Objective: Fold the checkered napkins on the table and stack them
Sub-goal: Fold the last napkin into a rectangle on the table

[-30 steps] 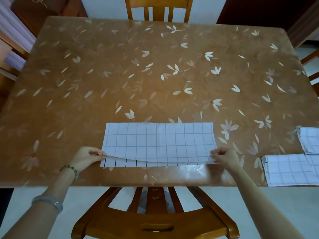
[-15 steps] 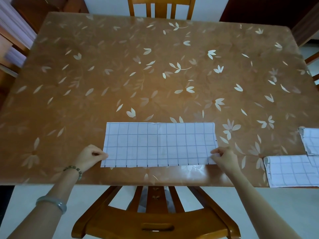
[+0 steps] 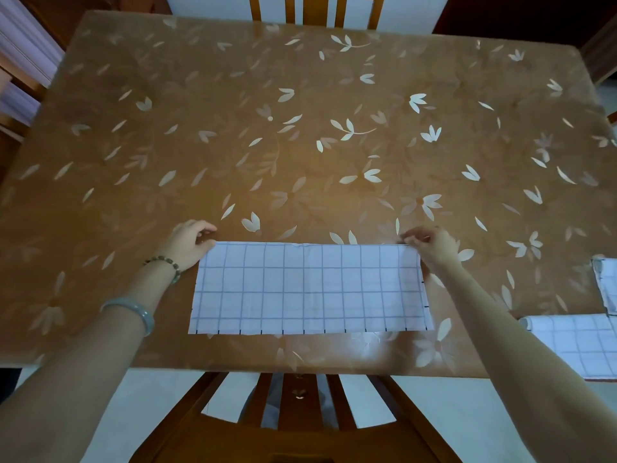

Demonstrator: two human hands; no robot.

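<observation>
View from above my own forearms, looking down at a wooden bench under a glossy brown cover printed with pale leaves and flowers.

A checkered napkin, white with thin dark grid lines, lies flat on the bench. It forms a long, narrow rectangle running left to right, and its long near edge lies close to the edge of the bench nearest me. A faint crease runs across its middle.

My left grip is at the napkin's far left corner. The fingers are curled and the thumb meets them over that corner, pinching the cloth. My right grip is at the napkin's far right corner, with fingertips and thumb closed on the cloth there. Both corners sit low, at or just above the bench; I cannot tell which. The rest of the napkin lies flat.

A bead bracelet circles my left wrist, just left of the napkin. A pale green bangle sits further down the same forearm.

To the right of the napkin, well apart from it, a second napkin lies at the bench's near edge, partly behind my right forearm. Just beyond it, a third napkin is cut off by the frame.

A wooden chair stands on my side of the napkin, its slatted back below the bench edge. Another chair stands on the far side.
</observation>
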